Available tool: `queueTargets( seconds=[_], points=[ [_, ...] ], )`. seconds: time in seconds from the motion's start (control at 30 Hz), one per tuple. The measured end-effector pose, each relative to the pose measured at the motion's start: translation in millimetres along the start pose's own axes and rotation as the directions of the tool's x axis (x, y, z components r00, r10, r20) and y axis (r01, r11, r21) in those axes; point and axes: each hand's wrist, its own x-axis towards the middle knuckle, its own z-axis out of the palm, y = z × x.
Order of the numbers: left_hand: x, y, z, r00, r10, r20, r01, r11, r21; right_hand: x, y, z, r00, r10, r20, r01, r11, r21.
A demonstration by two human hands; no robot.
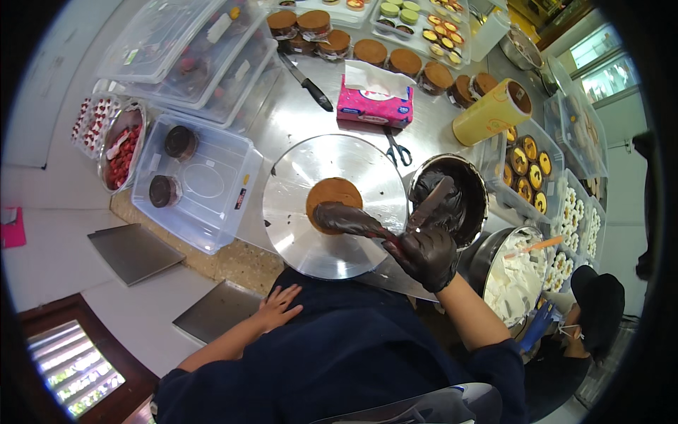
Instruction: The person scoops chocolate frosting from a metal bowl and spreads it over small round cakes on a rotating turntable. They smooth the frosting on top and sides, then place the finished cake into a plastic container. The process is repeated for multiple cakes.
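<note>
My right hand (428,258), in a black glove, grips a spatula (347,218) thickly coated in dark chocolate cream. Its loaded end lies over a small round brown cake (333,192), hiding part of the top; I cannot tell if they touch. The cake sits near the middle of a round metal turntable (288,164). Just beyond my right hand, a bowl of dark chocolate cream (466,199) holds another coated spatula (431,201), leaning on the near-left rim. My bare left hand (280,307) rests on my dark clothing, fingers apart, holding nothing.
Left stands a clear plastic box (212,233) with two dark cakes. Scissors (398,151), a tissue pack (375,103) and a knife (307,85) lie beyond the turntable. A cling film roll (492,112) and a white cream bowl (516,275) stand right, near a co-worker (596,312).
</note>
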Motion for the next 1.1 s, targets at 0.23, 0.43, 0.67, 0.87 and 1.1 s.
queueTargets(
  seconds=[0.23, 0.43, 0.67, 0.87, 1.1],
  points=[
    [-8, 3, -10, 0.985, -0.173, -0.004, 0.171, 0.975, -0.142, -17, 10, 19, 0.957, 0.288, 0.021, -0.284, 0.928, 0.243],
    [13, 97, -35, 0.827, 0.549, 0.123, -0.378, 0.703, -0.602, -36, 97, -51, 0.549, 0.745, 0.38, -0.736, 0.214, 0.643],
    [123, 239, 20, 0.802, 0.531, 0.273, 0.156, 0.255, -0.954, -64, 175, -68, 0.586, 0.526, 0.616, -0.175, 0.825, -0.538],
    [188, 266, 52, 0.87, 0.482, 0.101, 0.132, -0.03, -0.991, -74, 183, -35, 0.42, 0.428, 0.801, -0.161, 0.903, -0.398],
    [187, 259, 52, 0.864, 0.483, 0.142, 0.04, 0.216, -0.976, -112, 169, -58, 0.318, 0.577, 0.752, -0.561, 0.754, -0.341]
  ],
)
